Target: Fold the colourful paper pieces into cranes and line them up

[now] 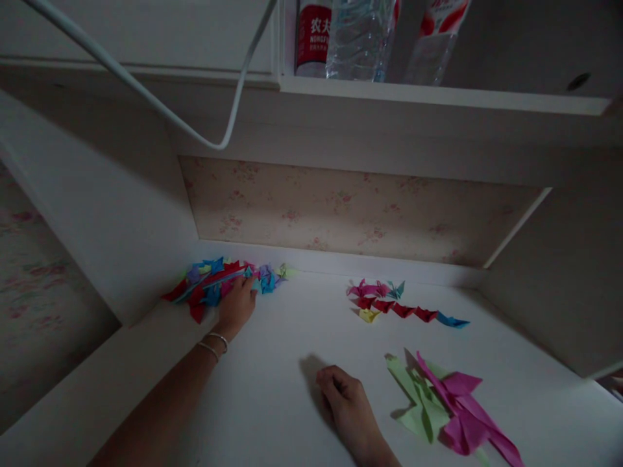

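head view: jumbled folded-paper pile (mostly red and blue).

bottles, red labels: on shelf | white cable: hanging, bent | floral wallpaper: below shelf

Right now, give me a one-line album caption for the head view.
Left hand at a colorful paper pile, right hand loosely curled near folded green paper and pink paper.
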